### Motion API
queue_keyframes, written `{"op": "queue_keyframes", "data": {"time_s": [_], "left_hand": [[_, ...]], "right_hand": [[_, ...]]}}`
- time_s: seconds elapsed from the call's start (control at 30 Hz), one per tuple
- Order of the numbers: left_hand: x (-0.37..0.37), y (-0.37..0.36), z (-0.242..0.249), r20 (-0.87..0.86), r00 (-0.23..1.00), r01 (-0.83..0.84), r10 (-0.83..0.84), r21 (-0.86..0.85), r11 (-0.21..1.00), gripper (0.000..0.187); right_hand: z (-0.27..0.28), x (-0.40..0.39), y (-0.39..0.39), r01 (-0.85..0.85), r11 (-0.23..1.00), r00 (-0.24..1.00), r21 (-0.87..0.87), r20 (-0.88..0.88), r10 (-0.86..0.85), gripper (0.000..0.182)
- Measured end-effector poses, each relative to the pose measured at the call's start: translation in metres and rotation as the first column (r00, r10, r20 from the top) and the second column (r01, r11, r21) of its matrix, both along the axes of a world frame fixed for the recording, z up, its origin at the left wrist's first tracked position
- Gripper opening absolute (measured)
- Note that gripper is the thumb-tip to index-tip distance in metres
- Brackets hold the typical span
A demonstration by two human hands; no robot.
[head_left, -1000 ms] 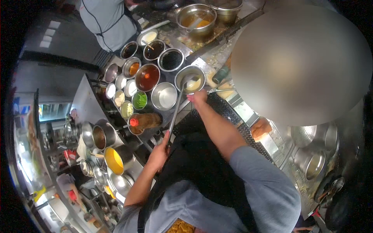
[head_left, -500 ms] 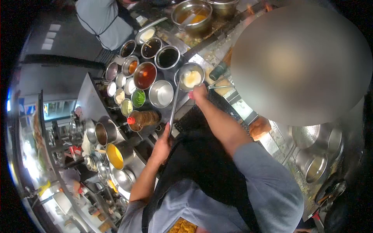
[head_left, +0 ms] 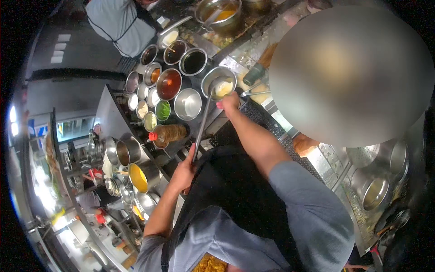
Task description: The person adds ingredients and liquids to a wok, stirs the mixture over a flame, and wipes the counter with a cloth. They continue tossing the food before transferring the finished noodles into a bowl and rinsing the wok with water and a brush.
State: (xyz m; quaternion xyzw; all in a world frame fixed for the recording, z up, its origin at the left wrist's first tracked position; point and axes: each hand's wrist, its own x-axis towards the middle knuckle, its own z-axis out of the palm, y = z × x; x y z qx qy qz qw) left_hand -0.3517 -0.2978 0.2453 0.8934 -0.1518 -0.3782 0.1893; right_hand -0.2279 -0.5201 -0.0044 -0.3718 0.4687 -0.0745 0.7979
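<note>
My left hand [head_left: 184, 174] is closed around the lower end of a long ladle [head_left: 202, 129], whose head reaches into a metal pot [head_left: 206, 76] ahead of me. Pale, creamy yellow contents [head_left: 223, 88] sit at the bottom of that pot, around the ladle head. My right hand [head_left: 230, 104] is closed at the pot's near edge; a bit of pink shows by its fingers, and what exactly it grips there is hidden. Left of the pot stand a metal container [head_left: 187, 104] and one of red sauce [head_left: 169, 84].
Several sauce and ingredient pots, one with dark liquid [head_left: 193, 61] and one with chopped greens [head_left: 162, 110], crowd the counter. A red-capped bottle [head_left: 170, 133] lies nearer. A person in grey [head_left: 111, 22] stands at the upper left. A large blurred disc covers the upper right.
The ladle head has shifted within the pot, over the pale contents. The pot looks slightly more tilted toward me. Both hands keep their hold.
</note>
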Motion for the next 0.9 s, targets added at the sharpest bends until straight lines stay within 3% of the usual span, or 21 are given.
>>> {"op": "queue_keyframes", "data": {"time_s": [0.1, 0.23, 0.3, 0.4, 0.53, 0.6, 0.73, 0.8, 0.9], "left_hand": [[0.000, 0.011, 0.004, 0.128, 0.987, 0.093, -0.098, 0.044, 0.995, 0.079], [-0.008, 0.006, 0.039, 0.088, 0.996, 0.007, -0.015, 0.096, 0.995, 0.078], [-0.018, 0.013, 0.040, 0.194, 0.980, 0.033, -0.047, 0.075, 0.997, 0.077], [-0.016, 0.020, 0.016, 0.228, 0.974, 0.005, 0.001, -0.025, 1.000, 0.077], [-0.001, 0.005, -0.002, 0.202, 0.979, -0.036, 0.033, 0.007, 0.999, 0.076], [0.006, 0.007, -0.022, 0.337, 0.941, 0.039, -0.030, -0.021, 0.999, 0.077], [0.015, 0.004, -0.036, 0.289, 0.954, 0.049, -0.074, 0.095, 0.994, 0.078], [0.015, 0.011, -0.048, 0.277, 0.957, 0.095, -0.080, -0.041, 0.995, 0.080], [0.014, 0.012, -0.043, 0.199, 0.979, 0.060, -0.040, -0.094, 0.994, 0.079]], "right_hand": [[0.005, 0.005, 0.001, -0.063, 0.998, 0.997, 0.019, -0.037, 0.064, 0.020], [0.008, 0.003, -0.004, -0.130, 0.991, 0.990, -0.039, -0.065, 0.127, 0.019], [0.015, -0.001, -0.009, -0.079, 0.997, 0.997, 0.013, 0.001, 0.079, 0.018], [-0.007, 0.004, -0.011, -0.184, 0.983, 0.983, -0.005, -0.011, 0.184, 0.022], [0.002, -0.001, -0.010, -0.187, 0.982, 0.982, -0.021, -0.013, 0.187, 0.020], [0.004, -0.003, -0.010, -0.184, 0.981, 0.983, -0.056, 0.002, 0.184, 0.020], [0.001, -0.002, -0.010, -0.195, 0.976, 0.981, -0.096, 0.001, 0.196, 0.020], [0.000, -0.003, -0.011, -0.179, 0.982, 0.984, -0.056, 0.015, 0.180, 0.022], [0.002, -0.004, -0.009, -0.153, 0.988, 0.988, -0.010, 0.015, 0.153, 0.027]]}}
